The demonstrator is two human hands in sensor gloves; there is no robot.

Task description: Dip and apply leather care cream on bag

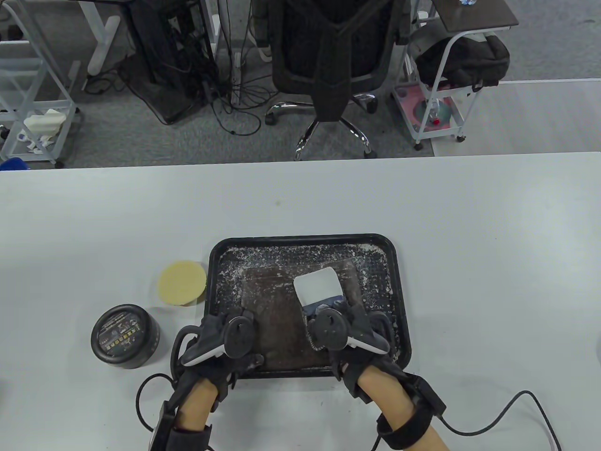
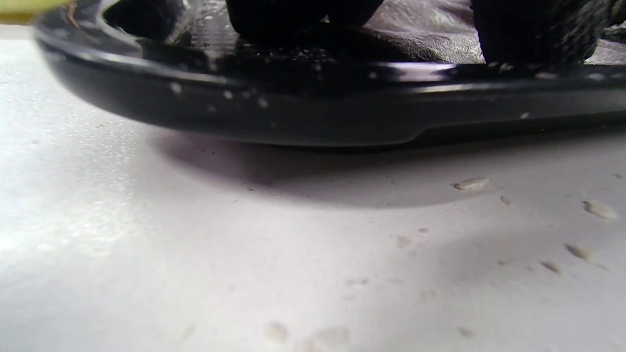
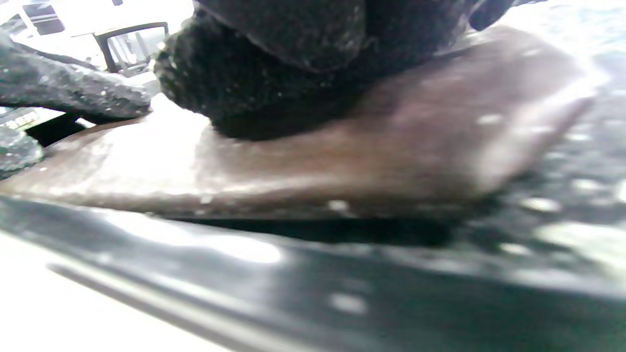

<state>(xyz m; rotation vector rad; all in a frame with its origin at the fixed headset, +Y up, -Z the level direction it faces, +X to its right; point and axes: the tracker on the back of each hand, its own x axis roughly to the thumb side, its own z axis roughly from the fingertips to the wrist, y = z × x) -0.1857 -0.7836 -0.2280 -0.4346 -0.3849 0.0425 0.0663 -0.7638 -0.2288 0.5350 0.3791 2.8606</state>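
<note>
The bag [image 1: 281, 319], a flat brown leather piece, is lying in the black tray [image 1: 399, 282]. Left of the tray, the cream jar [image 1: 124, 336] is sitting with its lid on and the yellow sponge [image 1: 182, 283] is lying untouched, so dipping looks not yet begun. The left hand [image 1: 225, 338] is pressing on the bag's near left part; how its fingers lie is unclear. The right hand [image 1: 347, 329] is resting on the bag, a white cloth [image 1: 319, 284] showing from under its fingers; its grip is hidden.
</note>
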